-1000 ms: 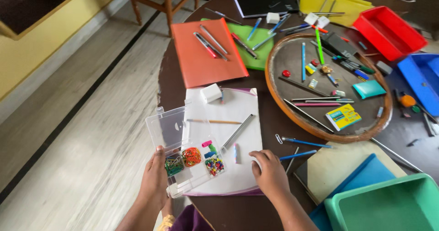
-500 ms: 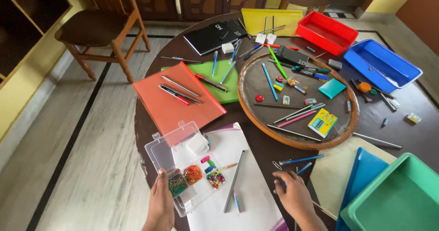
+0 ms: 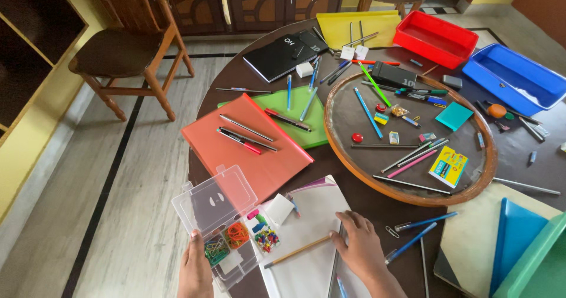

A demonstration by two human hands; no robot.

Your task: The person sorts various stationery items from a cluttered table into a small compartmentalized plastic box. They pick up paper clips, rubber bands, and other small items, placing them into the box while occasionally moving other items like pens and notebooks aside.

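While the clear plastic compartment box (image 3: 227, 239) of coloured clips, lid open, juts over the round dark table's (image 3: 354, 186) near edge, the left hand (image 3: 196, 268) clasps its corner; the right hand (image 3: 358, 248) lies flat, fingers spread, on white paper (image 3: 309, 215) beside a wooden pencil (image 3: 298, 251).

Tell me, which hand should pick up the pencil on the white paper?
Probably the right hand. It rests flat on the white paper, right beside the pencil, with nothing in it. The left hand is busy holding the clear box of clips.
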